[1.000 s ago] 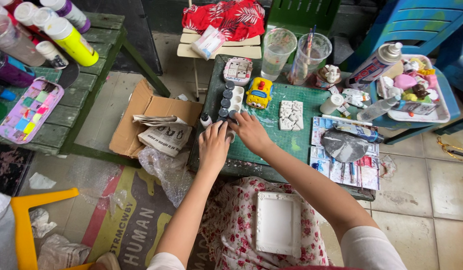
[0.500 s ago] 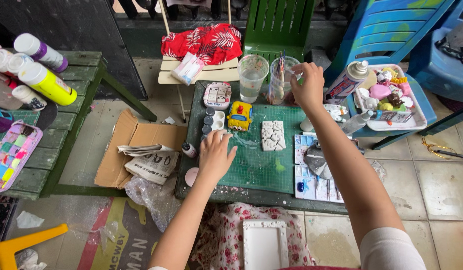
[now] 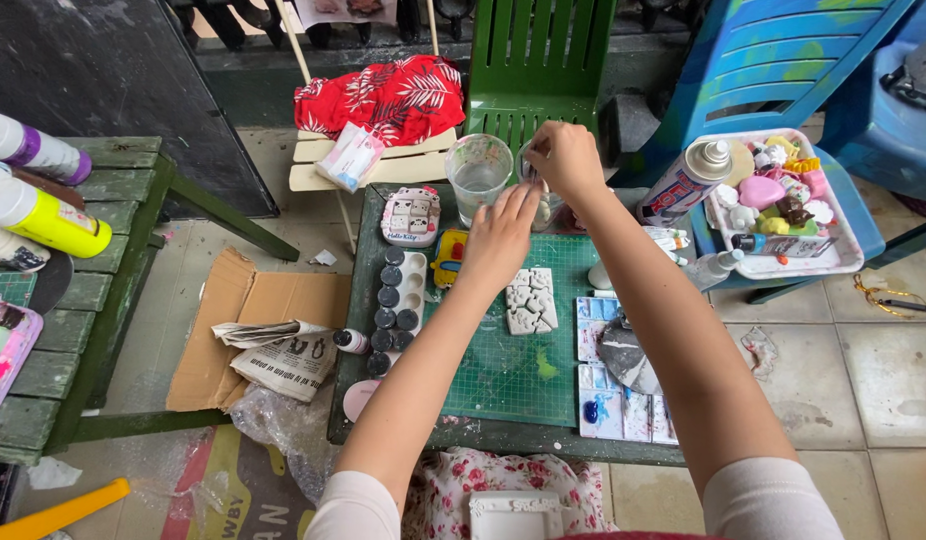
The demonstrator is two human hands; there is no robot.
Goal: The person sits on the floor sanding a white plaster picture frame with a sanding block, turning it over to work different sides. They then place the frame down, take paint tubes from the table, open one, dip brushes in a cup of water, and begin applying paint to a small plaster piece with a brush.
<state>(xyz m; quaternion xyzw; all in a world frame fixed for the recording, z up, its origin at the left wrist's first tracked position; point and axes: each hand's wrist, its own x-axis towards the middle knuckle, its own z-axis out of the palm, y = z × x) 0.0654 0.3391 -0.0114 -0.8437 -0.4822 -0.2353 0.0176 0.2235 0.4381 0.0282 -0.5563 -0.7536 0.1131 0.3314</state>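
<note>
The right hand (image 3: 566, 158) pinches a thin brush handle above a clear cup mostly hidden behind it at the far edge of the worktop (image 3: 358, 330). The left hand (image 3: 500, 238), fingers loose and holding nothing, hovers just beside a second clear plastic cup (image 3: 478, 174), over the green cutting mat (image 3: 513, 365) near a white plaster piece (image 3: 531, 300).

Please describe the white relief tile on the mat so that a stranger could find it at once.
Find the green cutting mat on the small dark table. Just below the left hand lies a white relief tile, unpainted and bumpy, unlike the flat paint-stained palettes to its right.
</note>
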